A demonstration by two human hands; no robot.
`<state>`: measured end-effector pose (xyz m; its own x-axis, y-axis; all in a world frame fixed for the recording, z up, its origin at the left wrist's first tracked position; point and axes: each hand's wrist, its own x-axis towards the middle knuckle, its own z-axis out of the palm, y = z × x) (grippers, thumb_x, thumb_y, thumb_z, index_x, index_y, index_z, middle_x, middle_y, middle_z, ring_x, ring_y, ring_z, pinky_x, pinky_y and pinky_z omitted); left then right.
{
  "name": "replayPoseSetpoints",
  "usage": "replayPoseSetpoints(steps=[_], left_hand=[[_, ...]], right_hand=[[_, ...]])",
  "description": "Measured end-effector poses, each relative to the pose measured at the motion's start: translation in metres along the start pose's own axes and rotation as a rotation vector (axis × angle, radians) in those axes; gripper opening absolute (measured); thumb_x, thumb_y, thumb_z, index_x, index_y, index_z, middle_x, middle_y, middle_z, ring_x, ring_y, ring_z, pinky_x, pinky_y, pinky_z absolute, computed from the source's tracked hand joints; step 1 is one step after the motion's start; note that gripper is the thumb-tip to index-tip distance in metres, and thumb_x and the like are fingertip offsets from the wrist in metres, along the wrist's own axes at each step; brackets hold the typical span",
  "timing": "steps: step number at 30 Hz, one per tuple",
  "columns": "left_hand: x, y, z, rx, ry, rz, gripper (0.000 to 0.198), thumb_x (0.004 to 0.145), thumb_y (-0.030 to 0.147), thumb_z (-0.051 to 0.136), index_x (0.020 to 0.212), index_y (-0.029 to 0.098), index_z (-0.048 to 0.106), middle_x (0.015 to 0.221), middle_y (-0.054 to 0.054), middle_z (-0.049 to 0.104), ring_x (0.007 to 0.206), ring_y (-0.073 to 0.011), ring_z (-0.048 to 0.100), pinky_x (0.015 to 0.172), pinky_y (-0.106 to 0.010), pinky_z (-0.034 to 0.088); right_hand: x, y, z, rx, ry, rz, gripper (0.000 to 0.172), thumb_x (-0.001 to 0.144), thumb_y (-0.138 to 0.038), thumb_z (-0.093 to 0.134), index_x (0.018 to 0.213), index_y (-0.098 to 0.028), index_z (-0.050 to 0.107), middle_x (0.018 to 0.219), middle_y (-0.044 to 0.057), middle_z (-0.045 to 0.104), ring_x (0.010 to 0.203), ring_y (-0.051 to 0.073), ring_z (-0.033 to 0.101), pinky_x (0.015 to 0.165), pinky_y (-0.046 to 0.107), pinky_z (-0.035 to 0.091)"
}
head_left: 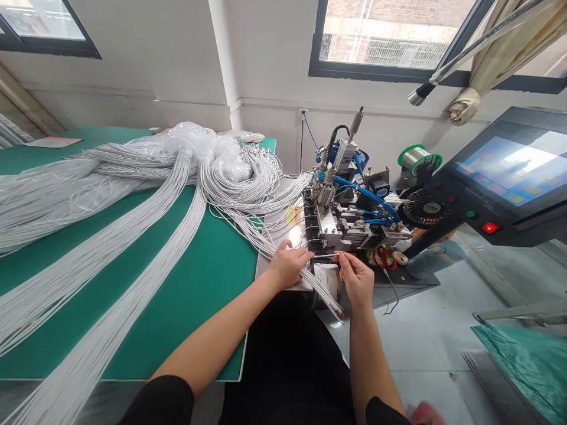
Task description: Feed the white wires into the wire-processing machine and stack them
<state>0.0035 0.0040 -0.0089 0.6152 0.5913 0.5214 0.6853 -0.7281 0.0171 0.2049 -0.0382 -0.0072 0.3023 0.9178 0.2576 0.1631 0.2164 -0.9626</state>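
Note:
My left hand [289,265] is closed, its thumb and fingers pinching a white cable [325,256] near the machine's front edge. Opposite it, my right hand [357,277] pinches the other end of that short stretch, so the cable runs level between both hands. Beneath my left hand a bundle of white cables [321,289] slants down to the right, its tips dark reddish. Just beyond my fingers stands a bench machine [330,221] with metal blocks and blue air tubes. More white cables [266,195] curve from the table into its left side.
Long cable bundles [146,242] and clear plastic bags [190,141] lie on the green table [212,283]. At right are a solder wire spool [419,158], a small black fan [425,206] and a control screen [518,168] on an arm. A metal tube [469,59] hangs above.

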Motion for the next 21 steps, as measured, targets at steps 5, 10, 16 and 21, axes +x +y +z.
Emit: replayPoseSetpoints(steps=[5,10,16,21], left_hand=[[0.0,0.0,0.001,-0.01,-0.002,-0.008,0.037,0.076,0.005,0.044,0.105,0.022,0.06,0.084,-0.002,0.068,0.073,-0.0153,0.06,0.088,-0.037,0.03],[0.001,0.001,-0.002,0.002,-0.004,0.007,0.044,0.069,0.002,0.046,0.105,0.022,0.06,0.081,-0.002,0.067,0.074,-0.0157,0.06,0.088,-0.037,0.029],[0.003,0.003,-0.011,0.009,-0.026,0.011,0.061,0.066,0.0,0.045,0.121,0.025,0.055,0.079,0.0,0.065,0.072,-0.0151,0.058,0.088,-0.037,0.028],[0.003,0.004,-0.009,0.016,-0.044,-0.005,0.057,0.065,0.003,0.047,0.117,0.024,0.058,0.079,-0.001,0.064,0.073,-0.0161,0.058,0.09,-0.039,0.026]], right_hand=[[0.004,-0.004,-0.002,0.114,-0.091,0.089,0.034,0.081,-0.047,0.063,0.093,-0.016,0.072,0.076,0.006,0.069,0.043,0.007,0.037,0.039,0.024,0.029],[0.008,-0.001,-0.004,0.186,-0.155,0.135,0.032,0.079,-0.045,0.064,0.091,-0.017,0.072,0.075,0.005,0.067,0.043,0.007,0.032,0.039,0.024,0.024],[0.014,0.009,-0.008,0.078,-0.142,0.179,0.031,0.075,-0.045,0.067,0.088,-0.016,0.07,0.076,0.005,0.067,0.05,0.01,0.045,0.047,0.023,0.034],[0.02,0.008,-0.01,-0.267,-0.129,0.071,0.031,0.076,-0.046,0.064,0.08,-0.016,0.066,0.074,0.005,0.066,0.062,0.016,0.054,0.061,0.027,0.043]])
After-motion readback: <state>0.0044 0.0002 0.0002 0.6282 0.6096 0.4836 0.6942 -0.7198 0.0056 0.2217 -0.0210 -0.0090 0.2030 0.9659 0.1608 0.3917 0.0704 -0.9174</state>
